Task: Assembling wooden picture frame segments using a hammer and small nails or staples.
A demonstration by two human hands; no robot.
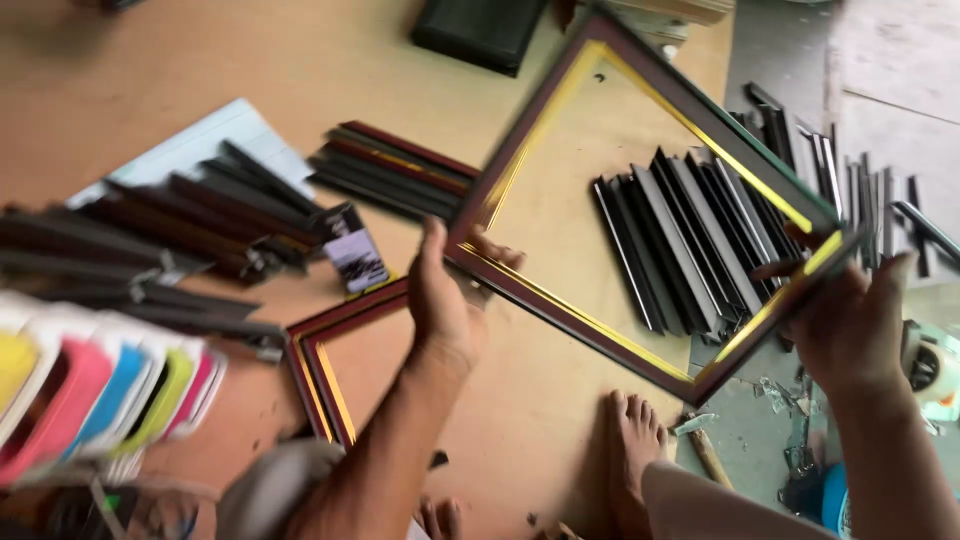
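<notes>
I hold a dark maroon picture frame (560, 105) with a gold inner edge tilted above the wooden floor. My left hand (445, 295) grips its lower left corner, thumb on the near side and fingers showing through the opening. My right hand (850, 320) grips its right corner. The frame is empty, so a row of black frame strips (690, 235) shows through it. A second maroon and gold frame (325, 365) lies flat on the floor beside my left forearm.
Piles of dark moulding strips (180, 220) lie at the left, with more (395, 170) near the middle. Coloured frames (100, 390) stand stacked at the lower left. My bare foot (632, 440) rests below the frame. A black box (480, 30) sits at the top.
</notes>
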